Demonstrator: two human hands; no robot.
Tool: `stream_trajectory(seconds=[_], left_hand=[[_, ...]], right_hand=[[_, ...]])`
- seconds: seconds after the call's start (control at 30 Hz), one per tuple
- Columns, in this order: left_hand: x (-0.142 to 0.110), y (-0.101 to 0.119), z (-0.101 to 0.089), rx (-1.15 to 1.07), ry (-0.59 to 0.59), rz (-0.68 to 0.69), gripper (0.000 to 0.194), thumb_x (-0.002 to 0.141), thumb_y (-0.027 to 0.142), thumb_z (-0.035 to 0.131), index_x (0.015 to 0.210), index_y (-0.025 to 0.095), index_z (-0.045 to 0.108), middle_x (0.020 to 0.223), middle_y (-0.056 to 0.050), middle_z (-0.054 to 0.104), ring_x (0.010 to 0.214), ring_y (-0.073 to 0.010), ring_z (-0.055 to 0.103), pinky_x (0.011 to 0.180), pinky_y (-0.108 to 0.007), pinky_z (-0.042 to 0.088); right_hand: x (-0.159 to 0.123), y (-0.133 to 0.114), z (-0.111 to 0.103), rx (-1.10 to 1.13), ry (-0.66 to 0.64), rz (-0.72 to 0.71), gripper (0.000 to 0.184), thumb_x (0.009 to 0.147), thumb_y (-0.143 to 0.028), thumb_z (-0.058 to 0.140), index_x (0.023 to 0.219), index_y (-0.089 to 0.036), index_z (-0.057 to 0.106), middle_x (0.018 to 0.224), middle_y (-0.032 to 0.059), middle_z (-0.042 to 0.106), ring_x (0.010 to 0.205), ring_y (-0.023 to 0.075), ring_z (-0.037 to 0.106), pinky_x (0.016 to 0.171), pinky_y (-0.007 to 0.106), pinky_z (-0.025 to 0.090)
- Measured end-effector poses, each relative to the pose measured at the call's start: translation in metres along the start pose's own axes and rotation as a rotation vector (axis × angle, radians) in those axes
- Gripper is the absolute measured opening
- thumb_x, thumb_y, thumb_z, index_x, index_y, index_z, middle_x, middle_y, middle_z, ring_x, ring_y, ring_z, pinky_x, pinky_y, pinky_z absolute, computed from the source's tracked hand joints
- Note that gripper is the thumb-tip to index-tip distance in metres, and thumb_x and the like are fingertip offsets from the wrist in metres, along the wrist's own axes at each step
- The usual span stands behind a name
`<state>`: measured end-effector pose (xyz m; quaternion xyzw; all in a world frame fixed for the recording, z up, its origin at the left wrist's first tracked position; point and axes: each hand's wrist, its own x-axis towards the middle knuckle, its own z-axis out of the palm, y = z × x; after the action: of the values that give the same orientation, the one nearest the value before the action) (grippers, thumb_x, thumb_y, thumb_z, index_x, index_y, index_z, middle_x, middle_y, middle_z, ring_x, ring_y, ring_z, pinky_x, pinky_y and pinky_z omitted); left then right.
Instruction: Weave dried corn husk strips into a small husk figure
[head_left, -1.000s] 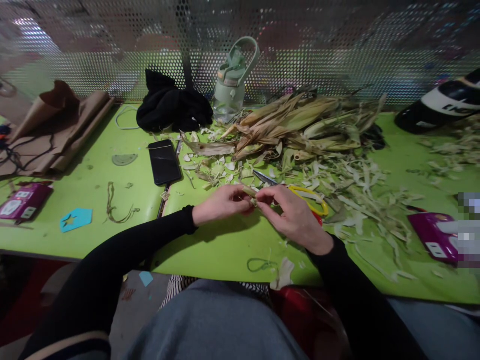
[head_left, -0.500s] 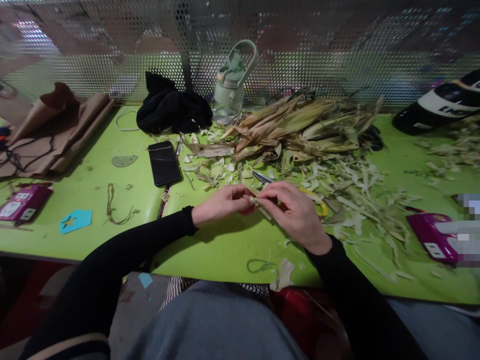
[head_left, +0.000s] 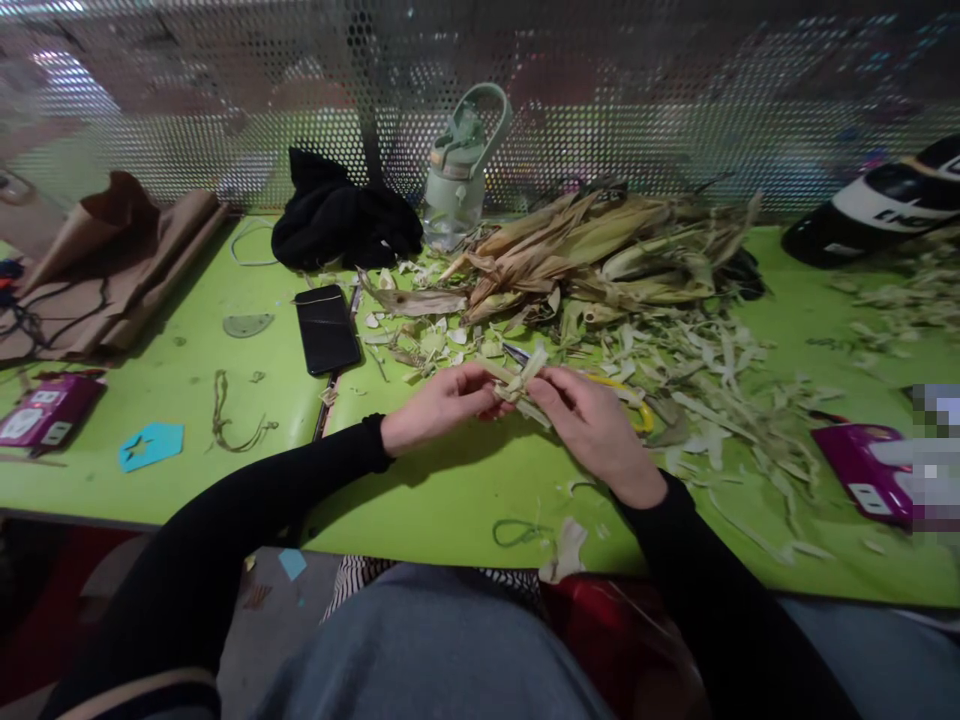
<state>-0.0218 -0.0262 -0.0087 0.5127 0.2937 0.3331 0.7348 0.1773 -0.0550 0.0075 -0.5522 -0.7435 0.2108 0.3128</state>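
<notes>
Between my two hands, above the table, are pale green corn husk strips (head_left: 517, 382) that cross or fold over one another. My left hand (head_left: 450, 402) pinches them from the left with thumb and fingers. From the right, my right hand (head_left: 589, 425) grips the other side, its thumb lying along the strips. Scissors with yellow handles (head_left: 643, 415) lie behind my right hand, partly hidden by it. Just beyond the hands are scattered husk scraps (head_left: 435, 342) and a heap of dry corn husks (head_left: 570, 250).
A black phone (head_left: 328, 330) lies left of my hands. Behind it are black cloth (head_left: 345, 215) and a green water bottle (head_left: 455, 185) against the perforated metal screen (head_left: 660, 110). A green cord loop (head_left: 517, 532) rests near the table's front edge; a purple box (head_left: 862, 470) stands right.
My fingers have shifted on the husk strips, and the right hand has drawn slightly back. More of the strips now shows between the hands, with ends sticking up and down.
</notes>
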Motion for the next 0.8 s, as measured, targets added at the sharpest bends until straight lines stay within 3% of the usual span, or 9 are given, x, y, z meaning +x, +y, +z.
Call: stream_trajectory(seconds=[0.1,0.2,0.4,0.57,0.8], left_hand=[[-0.002,0.001,0.004,-0.004,-0.009,-0.028,0.026,0.087,0.009,0.063,0.11,0.013,0.053,0.078,0.0,0.068,0.072,-0.0097,0.065,0.071,-0.025,0.048],[-0.003,0.003,0.007,0.037,0.012,-0.11,0.03,0.084,0.008,0.065,0.107,0.015,0.046,0.076,0.002,0.066,0.07,-0.0099,0.065,0.071,-0.026,0.049],[-0.006,0.006,0.01,0.146,0.019,-0.142,0.039,0.077,0.011,0.071,0.105,0.016,0.046,0.069,0.007,0.057,0.059,-0.0062,0.054,0.06,-0.022,0.04],[-0.006,0.002,0.011,0.105,-0.043,-0.087,0.03,0.082,0.006,0.058,0.105,0.016,0.043,0.07,0.004,0.062,0.064,-0.009,0.061,0.067,-0.025,0.046],[-0.008,0.0,0.013,0.033,-0.07,-0.096,0.03,0.082,0.003,0.06,0.104,0.016,0.044,0.069,0.003,0.066,0.068,-0.0099,0.067,0.069,-0.025,0.048]], right_hand=[[-0.002,-0.003,0.008,0.155,-0.049,0.077,0.044,0.098,-0.057,0.045,0.101,-0.02,0.067,0.079,0.003,0.065,0.065,0.0165,0.055,0.058,0.029,0.04],[-0.005,-0.003,0.015,0.284,-0.039,0.1,0.041,0.095,-0.056,0.053,0.11,-0.02,0.066,0.085,0.0041,0.068,0.072,0.0183,0.06,0.063,0.03,0.045],[-0.004,0.0,0.014,0.381,-0.171,0.025,0.031,0.08,-0.049,0.075,0.082,-0.021,0.063,0.074,-0.0005,0.063,0.063,0.0144,0.056,0.06,0.029,0.046],[-0.005,-0.003,0.019,0.56,-0.047,0.154,0.028,0.087,-0.047,0.068,0.081,-0.022,0.057,0.066,-0.0045,0.054,0.053,0.0101,0.049,0.048,0.024,0.038],[-0.007,0.001,0.027,0.73,0.124,0.267,0.032,0.089,-0.05,0.067,0.079,-0.024,0.05,0.058,-0.0085,0.034,0.043,0.0073,0.028,0.037,0.022,0.022]])
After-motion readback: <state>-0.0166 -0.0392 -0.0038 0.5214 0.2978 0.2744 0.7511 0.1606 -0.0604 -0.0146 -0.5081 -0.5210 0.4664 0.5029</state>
